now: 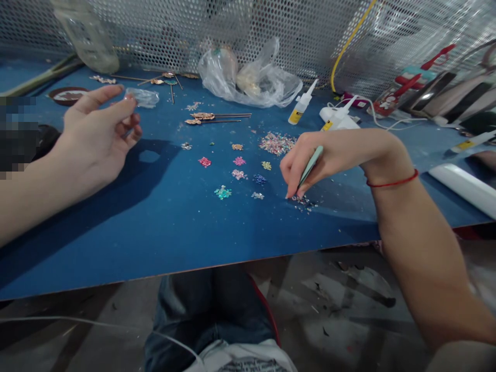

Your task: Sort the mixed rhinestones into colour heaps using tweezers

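My right hand [310, 157] is closed around pale green tweezers [311, 166]. Their tips are hidden by my fingers, just above a scatter of dark and silvery sequin-like bits [306, 203] on the blue table. Over the table's left side my left hand [98, 126] is raised, fingers loosely bent and thumb apart from the index finger. A clear plastic packet [144, 97] appears just beyond its thumb; no grip on it is visible. Small sorted piles lie between the hands, among them turquoise [223, 192], red [205, 162], pink [239, 161] and blue [259, 179].
A mixed multicoloured pile [277, 143] lies behind my right hand. Ornamented hairpin-like sticks [203, 117], a plastic bag [248, 77] and a glue bottle [301, 107] stand or lie farther back. Perforated metal [163, 33] closes off the rear. A white bar [465, 188] lies at right.
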Motion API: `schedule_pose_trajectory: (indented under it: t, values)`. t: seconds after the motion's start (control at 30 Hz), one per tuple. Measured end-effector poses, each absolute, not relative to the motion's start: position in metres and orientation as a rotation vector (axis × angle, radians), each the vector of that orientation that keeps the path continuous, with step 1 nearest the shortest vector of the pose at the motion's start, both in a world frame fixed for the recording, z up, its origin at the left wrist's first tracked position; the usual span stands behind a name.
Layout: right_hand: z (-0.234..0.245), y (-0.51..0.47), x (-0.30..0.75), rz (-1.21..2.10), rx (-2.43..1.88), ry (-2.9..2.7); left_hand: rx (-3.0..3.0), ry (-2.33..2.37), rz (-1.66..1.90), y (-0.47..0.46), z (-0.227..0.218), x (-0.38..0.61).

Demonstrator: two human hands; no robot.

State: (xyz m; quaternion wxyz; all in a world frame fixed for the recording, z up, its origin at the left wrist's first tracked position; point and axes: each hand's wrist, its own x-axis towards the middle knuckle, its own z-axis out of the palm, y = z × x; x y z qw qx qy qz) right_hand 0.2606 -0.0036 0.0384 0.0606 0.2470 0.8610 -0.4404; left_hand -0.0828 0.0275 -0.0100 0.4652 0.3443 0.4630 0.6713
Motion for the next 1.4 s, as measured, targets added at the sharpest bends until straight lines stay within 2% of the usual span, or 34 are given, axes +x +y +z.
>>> schedule_pose_trajectory:
  t: [0.2,0.6,0.83,0.97,1.1,1.4]
  values:
    - [0.039,-0.003,0.261,-1.312,0.764,2.573,0.808,0.956,1.612,0.026,-0.012,-0.081]
    - [0.036,-0.004,0.261,-1.303,0.78,2.634,0.934,1.152,1.558,0.028,-0.014,-0.082]
    - [0.035,-0.005,0.258,-1.406,0.958,2.567,1.006,1.178,1.478,0.028,-0.015,-0.088]
    - [0.035,-0.004,0.26,-1.258,0.867,2.647,1.065,1.188,1.444,0.027,-0.016,-0.088]
    - [0.033,-0.006,0.258,-1.208,0.825,2.762,1.065,1.196,1.566,0.027,-0.02,-0.083]
    - [0.019,0.002,0.173,-1.304,1.288,3.043,1.097,1.258,1.505,0.019,-0.018,-0.075]
